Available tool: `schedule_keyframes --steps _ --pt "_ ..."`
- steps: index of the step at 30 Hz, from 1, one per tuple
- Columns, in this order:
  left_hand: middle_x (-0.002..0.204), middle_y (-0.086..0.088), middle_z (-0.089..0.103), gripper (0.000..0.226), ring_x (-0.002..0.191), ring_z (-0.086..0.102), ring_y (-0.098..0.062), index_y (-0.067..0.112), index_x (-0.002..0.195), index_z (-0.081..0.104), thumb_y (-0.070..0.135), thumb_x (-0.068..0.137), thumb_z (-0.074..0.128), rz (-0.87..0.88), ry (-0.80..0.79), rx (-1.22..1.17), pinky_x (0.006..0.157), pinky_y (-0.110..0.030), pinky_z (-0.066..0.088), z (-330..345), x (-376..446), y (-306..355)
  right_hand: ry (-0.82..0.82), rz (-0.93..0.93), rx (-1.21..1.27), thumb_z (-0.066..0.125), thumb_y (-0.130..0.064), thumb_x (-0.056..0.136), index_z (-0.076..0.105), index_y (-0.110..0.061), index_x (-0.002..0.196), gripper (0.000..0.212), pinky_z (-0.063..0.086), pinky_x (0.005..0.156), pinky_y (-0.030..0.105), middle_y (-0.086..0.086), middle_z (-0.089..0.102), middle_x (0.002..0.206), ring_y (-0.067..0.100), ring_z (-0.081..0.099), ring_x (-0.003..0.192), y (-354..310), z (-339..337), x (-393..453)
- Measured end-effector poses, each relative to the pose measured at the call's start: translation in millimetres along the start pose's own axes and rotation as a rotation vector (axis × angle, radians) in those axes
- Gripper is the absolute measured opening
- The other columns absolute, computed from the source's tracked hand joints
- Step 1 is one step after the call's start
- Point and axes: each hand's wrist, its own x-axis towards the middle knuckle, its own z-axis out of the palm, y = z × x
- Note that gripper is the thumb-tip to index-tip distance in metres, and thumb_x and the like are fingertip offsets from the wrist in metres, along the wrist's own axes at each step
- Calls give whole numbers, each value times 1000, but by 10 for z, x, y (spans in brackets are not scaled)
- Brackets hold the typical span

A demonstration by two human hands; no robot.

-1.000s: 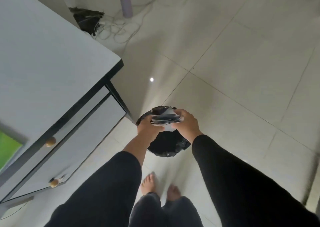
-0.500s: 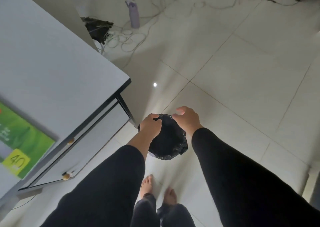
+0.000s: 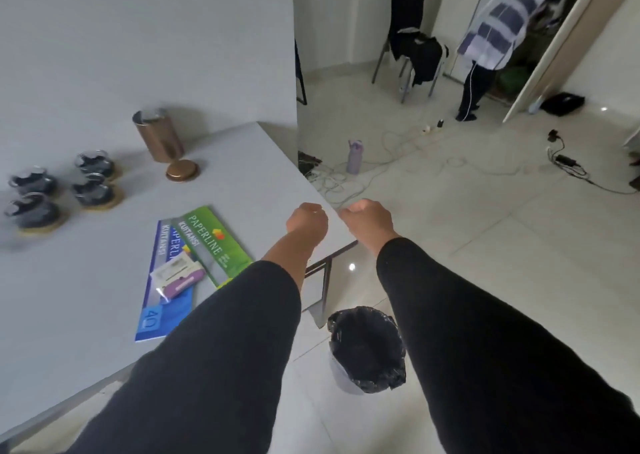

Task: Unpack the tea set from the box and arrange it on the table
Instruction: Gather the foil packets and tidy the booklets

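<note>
I see a room in a home: a chair (image 3: 408, 34) with clothes, a closet (image 3: 540, 38), cords (image 3: 398, 152) on the floor.

Four cups (image 3: 59, 190) stand grouped at the table's (image 3: 86, 298) left side, with the canister (image 3: 158, 135) behind them to the right and its lid (image 3: 182, 170) just before it. Two booklets (image 3: 187, 263) lie overlapping nearer the front edge. The bin (image 3: 367, 348) stands on the floor right of the table.

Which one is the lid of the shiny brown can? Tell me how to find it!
Start on the grey table and look to its far side, where a tall copper canister stands open. The lid lies flat on the table just in front of it. Unlike the four dark glass cups on their coasters, it is a plain copper disc.
</note>
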Motion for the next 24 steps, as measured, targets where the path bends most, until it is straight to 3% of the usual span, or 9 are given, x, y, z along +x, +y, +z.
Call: schedule_keyframes --steps 4,8,10,13,15,18,20,22,24 --pt "135 -4 54 41 119 54 -26 20 134 52 17 96 37 -57 99 -57 83 -25 42 -620 -21 -466 -87 -35 -39 52 -28 91 61 -5 115 35 43 91 29 11 64 116 29 56 111 -494 476 -130" --pt "132 -9 57 39 120 54 -31 11 131 56 12 96 38 -173 141 -4 99 -32 44 -1254 -19 -1200 -202 -51 -63 53 -25 90 60 -2 118 37 43 95 30 13 63 122 29 56 115 -898 1097 -300" --pt "122 -8 62 35 115 57 -30 4 122 59 11 96 38 -265 177 19 92 -30 45 -1531 -11 -1612 -268 -57 -104 51 -22 90 61 2 112 34 46 92 33 16 65 114 31 58 109 -1026 1411 -374" --pt "117 -11 63 30 108 60 -31 2 116 58 16 97 40 -396 201 8 90 -31 49 -1808 47 -2136 -317 -50 -157 51 -22 88 55 -11 74 18 41 71 26 4 56 76 27 54 86 -1125 1855 -400" --pt "118 -13 62 29 106 61 -29 4 116 57 22 99 42 -457 189 -12 87 -31 50 -1862 89 -2365 -337 -38 -196 52 -25 88 45 -14 63 28 33 55 24 0 46 65 25 48 78 -1133 2118 -387" --pt "120 -13 61 33 106 60 -27 5 120 54 27 100 39 -488 129 7 77 -28 45 -1811 136 -2547 -349 -4 -234 55 -28 88 63 -5 88 24 28 48 23 5 54 81 24 47 78 -1116 2395 -344" --pt "120 -12 61 35 101 61 -26 6 121 55 28 100 38 -481 127 0 78 -28 47 -1759 207 -2608 -349 7 -253 55 -27 88 62 1 102 32 29 51 22 10 57 89 26 50 80 -1113 2524 -280" --pt "121 -10 61 35 100 60 -25 8 121 56 29 100 37 -476 143 -26 76 -26 46 -1724 267 -2623 -351 -3 -267 53 -23 88 62 1 103 30 31 60 22 16 60 95 30 57 88 -1130 2653 -204" --pt "122 -8 61 35 100 59 -24 9 121 56 30 100 37 -474 148 -52 78 -26 46 -1678 332 -2629 -357 -27 -269 51 -21 89 62 -2 97 23 32 59 23 18 60 97 30 58 91 -1179 2754 -148"
